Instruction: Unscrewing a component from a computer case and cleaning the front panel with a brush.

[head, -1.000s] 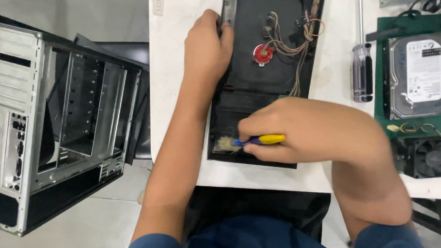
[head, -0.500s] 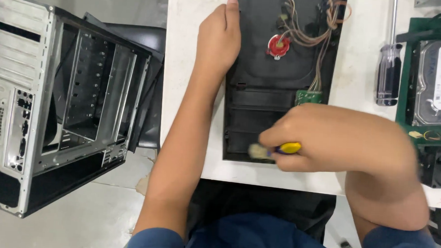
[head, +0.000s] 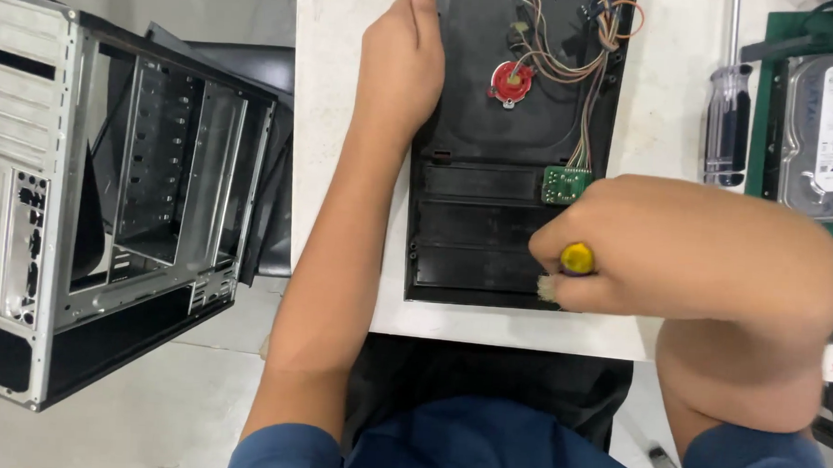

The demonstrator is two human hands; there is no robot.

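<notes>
A black plastic computer front panel [head: 492, 219] lies face down on the white table [head: 335, 165], with a red round part [head: 510, 81], coloured wires [head: 583, 54] and a small green circuit board [head: 566, 184] on its inner side. My left hand [head: 400, 65] rests flat on the panel's left edge and holds it down. My right hand [head: 687, 250] is closed around a small brush with a yellow handle [head: 576, 259]; its pale bristles [head: 547, 286] touch the panel's lower right corner.
An empty metal computer case [head: 109, 193] lies open on the floor at the left. At the right of the table lie a screwdriver with a clear handle [head: 727, 116] and a hard drive [head: 828, 130] on a green board. A fan sits mostly hidden behind my right arm.
My right hand has swept the brush from the panel's lower left toward its lower right corner. The view has shifted so the panel sits lower and more to the right. My left hand stays put.
</notes>
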